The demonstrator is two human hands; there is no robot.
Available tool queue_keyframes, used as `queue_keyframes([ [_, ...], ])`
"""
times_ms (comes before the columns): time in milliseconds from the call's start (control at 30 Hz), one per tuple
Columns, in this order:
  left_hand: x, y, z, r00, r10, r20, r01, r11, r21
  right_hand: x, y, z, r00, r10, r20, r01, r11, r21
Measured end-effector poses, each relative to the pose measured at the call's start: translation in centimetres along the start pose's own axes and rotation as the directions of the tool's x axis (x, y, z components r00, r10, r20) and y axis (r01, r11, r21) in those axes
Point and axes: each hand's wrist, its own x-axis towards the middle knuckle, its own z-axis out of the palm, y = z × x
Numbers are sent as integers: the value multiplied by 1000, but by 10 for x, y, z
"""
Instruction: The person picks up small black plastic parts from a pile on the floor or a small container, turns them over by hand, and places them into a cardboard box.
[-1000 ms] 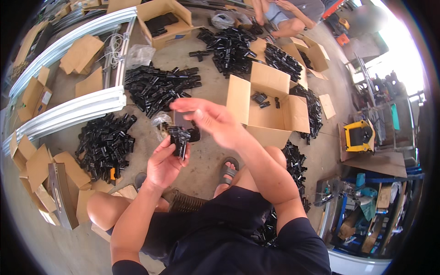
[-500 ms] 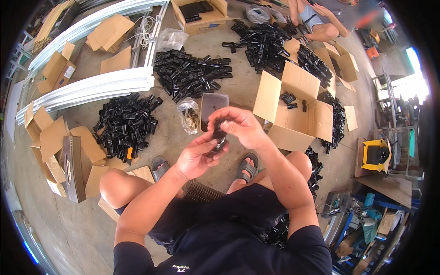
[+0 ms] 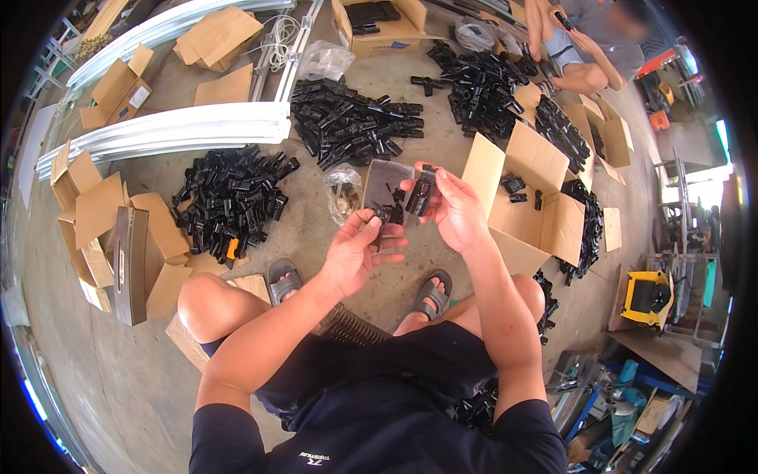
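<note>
Parting, left hand [image 3: 351, 254] pinches a small dark piece [image 3: 382, 214], right hand [image 3: 456, 213] a black blocky part [image 3: 420, 196], now handled separately

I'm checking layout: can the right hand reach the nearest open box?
Likely yes: the box stands open near the right hand; only its flap seems between, though the hand holds a black part.

The held part [image 3: 419, 197] is glossy black, like the heap of parts [image 3: 229, 197] on the greyish-tan floor [image 3: 174, 371], where one piece [image 3: 232, 248] stands out — bright orange. The tray [image 3: 382, 174] is dark grey, the open carton [image 3: 482, 171] plain brown. The rails [image 3: 174, 130] are silvery white, the sandals [image 3: 284, 282] grey, the shirt [image 3: 395, 426] dark navy with a small white print — and the frame [image 3: 632, 296] yellow around black.
</note>
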Motion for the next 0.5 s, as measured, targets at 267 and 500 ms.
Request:
queue_keyframes([
  [267, 5, 6, -9, 1000, 19, -8, -19, 1000, -17, -2, -1, 3, 993, -1, 119, 1, 1000, -3],
  [500, 10, 2, -12, 994, 105, 10, -103, 989, -110, -4, 3, 4, 995, 16, 98, -9, 998, -68],
])
